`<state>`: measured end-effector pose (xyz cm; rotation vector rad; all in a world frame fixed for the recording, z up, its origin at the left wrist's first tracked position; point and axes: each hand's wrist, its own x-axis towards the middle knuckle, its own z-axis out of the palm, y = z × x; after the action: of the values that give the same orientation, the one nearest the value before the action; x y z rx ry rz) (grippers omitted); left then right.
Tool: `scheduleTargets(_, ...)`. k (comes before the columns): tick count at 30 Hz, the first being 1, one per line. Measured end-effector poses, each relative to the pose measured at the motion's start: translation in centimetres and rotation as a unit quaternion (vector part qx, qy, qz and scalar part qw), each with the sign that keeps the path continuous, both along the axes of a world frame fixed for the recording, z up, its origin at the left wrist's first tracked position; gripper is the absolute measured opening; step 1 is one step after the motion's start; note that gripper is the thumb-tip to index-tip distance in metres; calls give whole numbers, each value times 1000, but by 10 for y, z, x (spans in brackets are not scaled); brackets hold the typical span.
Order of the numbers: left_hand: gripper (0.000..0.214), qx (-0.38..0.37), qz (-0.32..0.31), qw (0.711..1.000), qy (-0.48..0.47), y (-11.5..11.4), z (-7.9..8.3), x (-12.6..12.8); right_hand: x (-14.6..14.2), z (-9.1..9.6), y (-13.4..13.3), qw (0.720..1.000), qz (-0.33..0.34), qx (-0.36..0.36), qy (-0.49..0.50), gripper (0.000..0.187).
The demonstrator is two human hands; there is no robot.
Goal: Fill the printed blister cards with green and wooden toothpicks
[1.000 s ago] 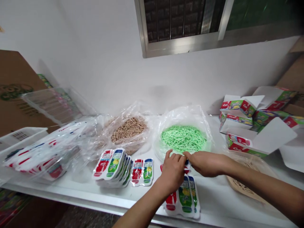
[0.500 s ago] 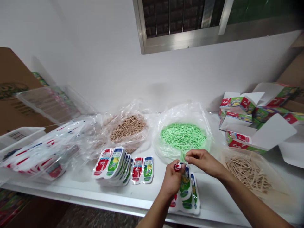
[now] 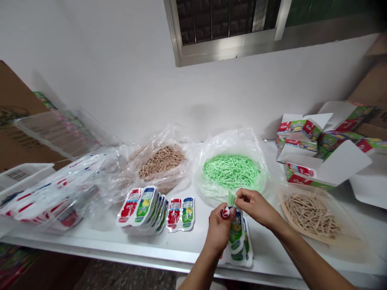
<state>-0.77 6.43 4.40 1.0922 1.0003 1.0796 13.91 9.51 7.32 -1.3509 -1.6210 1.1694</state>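
My left hand is closed around a two-part printed packet, red on one side and green on the other. The fingers of my right hand are pinched at a small bundle of thin green sticks, which stands up at the packet's top edge. How deep the sticks sit in the packet is hidden by my fingers. Beneath the held packet lie more packets of the same kind. Just beyond my hands is an open clear bag of green sticks.
Left of my hands are a single packet and a packet stack. Brown sticks fill a bag behind them and a shallow tray at right. Open printed boxes stand back right; bagged packets lie left.
The view has shifted slightly. Both hands remain together at the packet, and the tops of the green sticks look a little more spread.
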Motion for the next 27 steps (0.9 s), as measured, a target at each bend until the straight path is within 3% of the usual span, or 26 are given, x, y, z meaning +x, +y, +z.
scheduleTargets(6, 43, -46, 12, 997, -54, -1, -3, 4, -2, -3, -8, 997, -33, 54, -45, 4)
scheduleTargets(10, 41, -70, 4, 992, -101, -1, -8, 8, -2, -6, -14, 997, -58, 60, 0, 12)
scheduleTargets(17, 40, -62, -1, 992, -113, -2, -3, 7, 1, 0, -16, 999, -39, 32, -11, 18)
scheduleTargets(22, 35, -58, -36, 989, -134, -3, 1, 5, 6, 9, -15, 999, 7, 39, -20, 10)
scheduleTargets(27, 32, -61, -32, 988, -141, -4, 2, 4, 6, 8, -17, 998, -14, 52, -28, 4)
